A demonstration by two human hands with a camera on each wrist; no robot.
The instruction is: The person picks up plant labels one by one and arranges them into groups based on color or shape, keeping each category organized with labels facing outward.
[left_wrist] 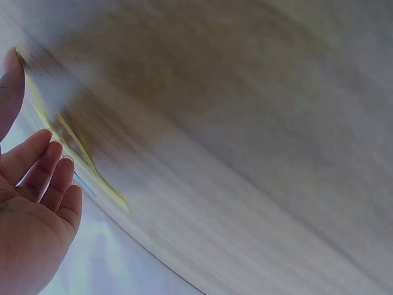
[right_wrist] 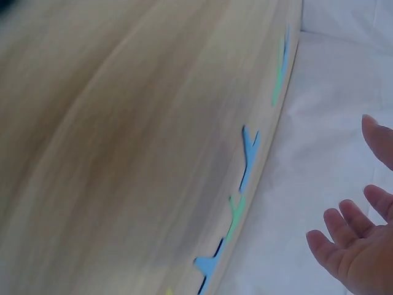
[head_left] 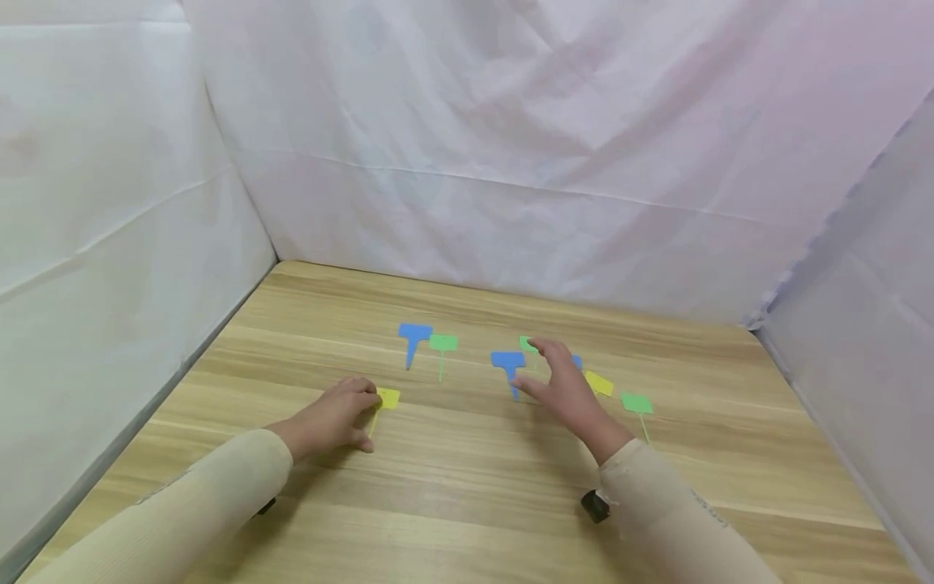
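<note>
My left hand [head_left: 339,418] reaches down to a yellow T-shaped plant label [head_left: 389,398] lying on the table. Its fingertips are right at the label's head, and the thumb lies near the stem. In the left wrist view, the fingers [left_wrist: 38,172] are loosely bent beside the yellow label [left_wrist: 110,193]. My right hand [head_left: 572,397] hovers with spread fingers over a group of labels, holding nothing. Around it are a blue label [head_left: 507,359], a green one [head_left: 525,345] partly covered by the fingers, and another blue one [head_left: 577,362] mostly hidden behind the hand.
A blue label [head_left: 415,332] and a green label [head_left: 443,342] lie side by side farther back. Right of my right hand are a yellow label [head_left: 600,384] and a green label [head_left: 637,403]. White cloth [head_left: 467,146] walls the wooden table [head_left: 452,503] at back and sides.
</note>
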